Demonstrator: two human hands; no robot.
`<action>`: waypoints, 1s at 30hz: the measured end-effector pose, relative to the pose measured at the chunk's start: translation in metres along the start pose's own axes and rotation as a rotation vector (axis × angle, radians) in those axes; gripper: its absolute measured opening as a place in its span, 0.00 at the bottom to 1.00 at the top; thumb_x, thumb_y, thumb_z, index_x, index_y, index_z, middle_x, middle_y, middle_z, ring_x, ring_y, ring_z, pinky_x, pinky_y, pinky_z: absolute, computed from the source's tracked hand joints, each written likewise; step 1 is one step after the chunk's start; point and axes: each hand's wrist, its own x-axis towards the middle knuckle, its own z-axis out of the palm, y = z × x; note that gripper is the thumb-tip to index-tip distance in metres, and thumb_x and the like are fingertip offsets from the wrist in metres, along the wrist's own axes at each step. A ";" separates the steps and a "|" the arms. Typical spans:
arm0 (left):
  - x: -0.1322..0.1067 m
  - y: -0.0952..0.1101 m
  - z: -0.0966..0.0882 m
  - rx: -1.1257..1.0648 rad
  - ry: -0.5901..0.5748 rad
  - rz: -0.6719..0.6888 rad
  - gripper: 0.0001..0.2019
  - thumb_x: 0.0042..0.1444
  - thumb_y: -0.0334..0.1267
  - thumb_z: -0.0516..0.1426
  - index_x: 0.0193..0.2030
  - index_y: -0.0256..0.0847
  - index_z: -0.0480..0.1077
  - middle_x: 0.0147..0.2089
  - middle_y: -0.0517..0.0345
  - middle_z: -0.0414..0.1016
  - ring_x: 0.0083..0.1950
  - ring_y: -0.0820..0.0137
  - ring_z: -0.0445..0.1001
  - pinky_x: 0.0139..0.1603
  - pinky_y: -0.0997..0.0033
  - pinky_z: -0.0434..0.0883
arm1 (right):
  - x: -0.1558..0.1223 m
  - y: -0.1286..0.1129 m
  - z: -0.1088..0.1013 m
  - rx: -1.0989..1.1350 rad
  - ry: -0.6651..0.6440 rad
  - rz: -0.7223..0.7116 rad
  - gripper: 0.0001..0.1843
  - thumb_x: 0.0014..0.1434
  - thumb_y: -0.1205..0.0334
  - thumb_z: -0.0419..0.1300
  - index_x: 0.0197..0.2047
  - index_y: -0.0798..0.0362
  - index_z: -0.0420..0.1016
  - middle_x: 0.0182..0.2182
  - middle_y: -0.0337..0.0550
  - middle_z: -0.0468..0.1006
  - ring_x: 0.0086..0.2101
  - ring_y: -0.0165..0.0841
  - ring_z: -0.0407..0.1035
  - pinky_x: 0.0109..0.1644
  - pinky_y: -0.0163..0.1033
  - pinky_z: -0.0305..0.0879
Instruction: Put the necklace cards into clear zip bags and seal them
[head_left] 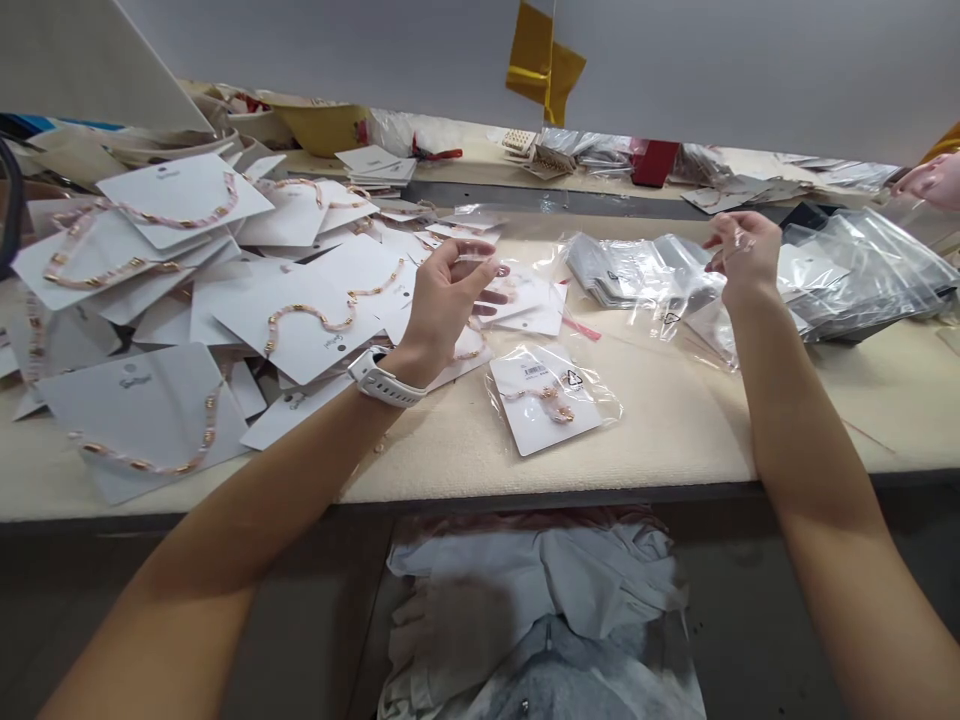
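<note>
Right forearm [814, 440], fingers [718, 230] maybe touching bags [637, 268].

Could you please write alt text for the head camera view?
A person's left hand hovers beside heaped white cards holding beaded strands; the right hand hovers beside clear plastic bags. A bagged card lies between them on a cream-coloured tabletop.

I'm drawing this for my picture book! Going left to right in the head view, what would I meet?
Front-left beaded card, white watch, left hand, bagged beaded card, right hand, clear bags.
</note>
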 end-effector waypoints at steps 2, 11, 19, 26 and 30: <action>0.001 0.000 0.000 -0.016 -0.017 -0.017 0.12 0.58 0.42 0.59 0.47 0.43 0.67 0.45 0.55 0.79 0.35 0.73 0.80 0.30 0.79 0.74 | -0.006 -0.002 -0.004 -0.148 -0.138 -0.088 0.04 0.52 0.60 0.57 0.33 0.48 0.66 0.25 0.39 0.68 0.23 0.28 0.58 0.32 0.43 0.61; 0.002 0.003 -0.002 -0.066 -0.010 -0.092 0.17 0.57 0.45 0.61 0.51 0.44 0.65 0.58 0.50 0.71 0.36 0.73 0.79 0.34 0.77 0.77 | -0.031 -0.010 0.011 -0.559 -0.386 -0.587 0.08 0.47 0.67 0.52 0.18 0.50 0.67 0.24 0.46 0.69 0.43 0.45 0.68 0.53 0.60 0.65; 0.006 -0.001 0.002 -0.241 -0.120 -0.192 0.15 0.53 0.27 0.60 0.48 0.38 0.69 0.51 0.49 0.76 0.54 0.69 0.77 0.58 0.74 0.75 | -0.040 -0.013 0.015 -0.809 -0.312 -0.317 0.22 0.63 0.50 0.48 0.27 0.54 0.73 0.30 0.55 0.75 0.45 0.52 0.70 0.53 0.67 0.61; 0.004 -0.006 0.003 -0.082 -0.246 -0.093 0.13 0.54 0.29 0.60 0.46 0.41 0.79 0.54 0.52 0.77 0.57 0.65 0.76 0.57 0.70 0.76 | -0.046 -0.015 0.022 -0.404 -0.558 -0.477 0.15 0.55 0.54 0.58 0.45 0.47 0.73 0.64 0.46 0.62 0.67 0.51 0.47 0.68 0.66 0.43; 0.003 -0.004 0.000 -0.128 -0.289 -0.009 0.13 0.59 0.33 0.58 0.50 0.45 0.78 0.54 0.55 0.78 0.49 0.67 0.80 0.51 0.68 0.79 | -0.052 -0.023 0.024 0.053 -0.815 -0.352 0.18 0.56 0.52 0.55 0.49 0.48 0.69 0.49 0.46 0.74 0.50 0.39 0.70 0.57 0.52 0.67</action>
